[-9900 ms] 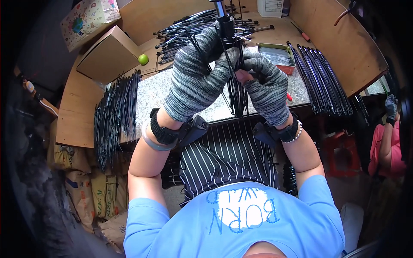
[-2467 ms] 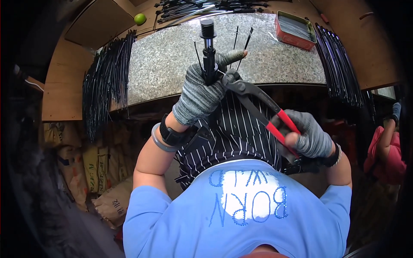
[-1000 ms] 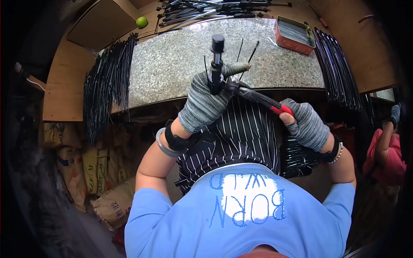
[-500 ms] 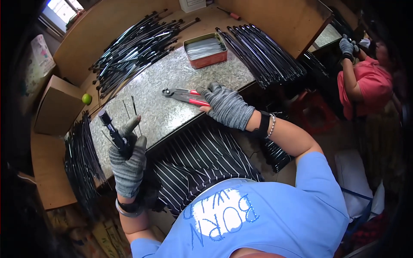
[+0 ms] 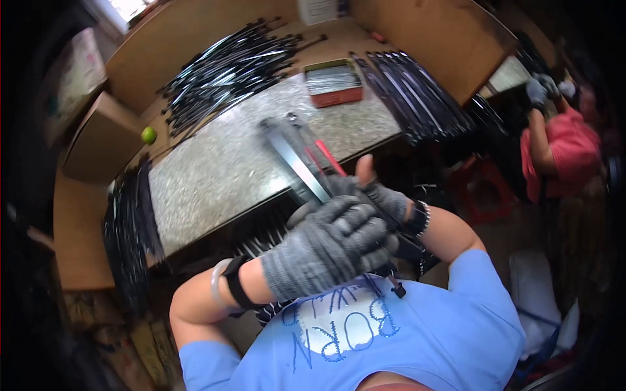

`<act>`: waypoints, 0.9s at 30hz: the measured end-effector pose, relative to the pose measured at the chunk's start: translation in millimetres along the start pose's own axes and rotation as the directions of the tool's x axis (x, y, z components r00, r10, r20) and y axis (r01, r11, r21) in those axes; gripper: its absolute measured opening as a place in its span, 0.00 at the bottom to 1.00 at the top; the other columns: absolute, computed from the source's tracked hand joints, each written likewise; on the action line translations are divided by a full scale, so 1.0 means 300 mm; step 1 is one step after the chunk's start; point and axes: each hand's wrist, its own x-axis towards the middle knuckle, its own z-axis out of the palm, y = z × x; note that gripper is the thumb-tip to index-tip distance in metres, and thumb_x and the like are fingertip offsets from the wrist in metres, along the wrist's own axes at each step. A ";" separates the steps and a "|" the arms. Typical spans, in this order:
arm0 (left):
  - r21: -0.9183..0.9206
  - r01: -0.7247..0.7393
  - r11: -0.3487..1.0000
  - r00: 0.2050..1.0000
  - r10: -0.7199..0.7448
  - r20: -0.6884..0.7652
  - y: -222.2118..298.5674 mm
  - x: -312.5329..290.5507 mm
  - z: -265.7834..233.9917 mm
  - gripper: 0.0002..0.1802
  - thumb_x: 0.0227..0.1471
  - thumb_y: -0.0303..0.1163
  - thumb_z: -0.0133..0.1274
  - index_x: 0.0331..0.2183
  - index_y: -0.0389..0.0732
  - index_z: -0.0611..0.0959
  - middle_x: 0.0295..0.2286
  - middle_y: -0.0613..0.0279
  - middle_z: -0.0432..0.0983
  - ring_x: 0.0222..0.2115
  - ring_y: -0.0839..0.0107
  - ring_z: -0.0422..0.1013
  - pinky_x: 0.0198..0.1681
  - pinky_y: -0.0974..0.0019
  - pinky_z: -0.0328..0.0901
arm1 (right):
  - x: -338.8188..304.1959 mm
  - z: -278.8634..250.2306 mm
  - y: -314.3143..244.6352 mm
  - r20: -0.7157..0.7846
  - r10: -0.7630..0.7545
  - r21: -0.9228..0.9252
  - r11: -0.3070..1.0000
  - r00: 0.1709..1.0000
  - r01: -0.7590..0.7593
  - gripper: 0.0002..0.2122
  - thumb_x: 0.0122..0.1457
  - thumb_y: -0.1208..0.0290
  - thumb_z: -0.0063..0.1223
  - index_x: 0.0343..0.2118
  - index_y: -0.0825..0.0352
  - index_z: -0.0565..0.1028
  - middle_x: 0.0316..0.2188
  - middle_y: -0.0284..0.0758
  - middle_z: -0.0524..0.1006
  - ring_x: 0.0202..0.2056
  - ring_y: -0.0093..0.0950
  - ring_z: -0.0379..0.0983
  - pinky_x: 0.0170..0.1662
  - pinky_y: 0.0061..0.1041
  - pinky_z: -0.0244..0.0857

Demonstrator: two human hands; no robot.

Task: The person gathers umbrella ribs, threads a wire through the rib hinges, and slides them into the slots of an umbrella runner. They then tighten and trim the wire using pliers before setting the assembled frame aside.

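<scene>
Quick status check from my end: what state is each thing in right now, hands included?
Left hand: gloved, closed around a dark rod piece.
Right hand: gloved, gripping the pliers.
Pliers: lifted off the worktop, blurred.
Red tray: on the worktop, filled with thin metal pieces.
Green ball: resting by the cardboard box.

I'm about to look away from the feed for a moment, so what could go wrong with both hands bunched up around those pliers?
1. The left hand covers the right hand and the dark rod end, so a pinched finger would go unseen.
2. The red-handled pliers are blurred, apparently moving fast; they might slip.
3. They swing over the stone slab, and could perhaps strike the red tray.
</scene>
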 end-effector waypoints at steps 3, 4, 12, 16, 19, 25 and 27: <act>-0.149 -0.002 0.989 0.994 -0.015 -0.113 0.001 -0.086 0.016 0.19 0.36 0.32 0.56 0.37 0.47 0.76 0.36 0.61 0.68 0.36 0.66 0.67 0.38 0.64 0.64 | -0.039 0.071 -0.067 -0.212 -0.171 -0.407 0.911 0.962 0.072 0.25 0.53 0.54 0.46 0.43 0.74 0.64 0.20 0.29 0.67 0.22 0.18 0.65 0.23 0.15 0.61; -0.284 0.002 0.959 0.988 -0.045 -0.145 -0.014 -0.082 -0.005 0.17 0.38 0.32 0.56 0.36 0.46 0.76 0.35 0.61 0.68 0.36 0.66 0.68 0.38 0.64 0.64 | -0.082 0.090 -0.116 -0.246 -0.158 -0.181 0.977 0.956 0.115 0.14 0.55 0.58 0.44 0.36 0.65 0.65 0.16 0.26 0.60 0.15 0.17 0.55 0.16 0.14 0.54; -0.148 0.953 0.263 0.221 -0.942 -0.251 -0.316 -0.720 -0.057 0.12 0.42 0.37 0.56 0.31 0.41 0.79 0.27 0.55 0.72 0.31 0.61 0.70 0.37 0.65 0.64 | -0.387 -0.361 -0.692 -0.026 -0.815 -0.947 -0.165 0.579 -0.276 0.28 0.51 0.69 0.50 0.56 0.65 0.54 0.40 0.40 0.70 0.39 0.31 0.68 0.40 0.24 0.64; 0.156 0.984 -0.089 0.012 -0.835 -0.550 -0.421 -1.092 -0.166 0.15 0.41 0.39 0.56 0.34 0.44 0.78 0.34 0.52 0.71 0.37 0.59 0.67 0.42 0.60 0.62 | -0.616 -0.512 -0.795 -0.223 -0.764 -0.170 -0.581 0.606 -0.796 0.29 0.51 0.67 0.50 0.56 0.65 0.53 0.50 0.46 0.63 0.50 0.41 0.60 0.51 0.28 0.55; 0.210 0.880 -0.426 -0.242 -0.783 -0.573 -0.442 -1.259 -0.280 0.24 0.42 0.45 0.54 0.41 0.45 0.74 0.45 0.49 0.64 0.46 0.58 0.62 0.47 0.56 0.58 | -0.559 -0.293 -0.635 -0.293 -0.757 -0.265 -0.522 0.584 -0.810 0.28 0.52 0.66 0.49 0.55 0.65 0.55 0.50 0.44 0.63 0.51 0.39 0.60 0.52 0.28 0.54; 0.341 0.717 -0.608 -0.398 -0.758 -0.516 -0.620 -1.497 -0.308 0.40 0.44 0.59 0.43 0.51 0.40 0.64 0.53 0.49 0.53 0.54 0.56 0.52 0.54 0.56 0.51 | -0.600 -0.124 -0.454 -0.193 -0.810 -0.529 -0.390 0.554 -0.754 0.21 0.53 0.69 0.48 0.51 0.67 0.62 0.47 0.43 0.66 0.49 0.38 0.62 0.52 0.28 0.54; 0.365 0.702 -0.612 -0.456 -0.779 -0.430 -0.654 -1.451 -0.314 0.39 0.45 0.59 0.43 0.50 0.39 0.64 0.53 0.49 0.54 0.53 0.56 0.53 0.54 0.56 0.51 | -0.501 -0.012 -0.327 -0.169 -0.824 -0.677 -0.302 0.540 -0.671 0.19 0.54 0.71 0.47 0.49 0.67 0.64 0.46 0.43 0.68 0.47 0.38 0.64 0.52 0.28 0.55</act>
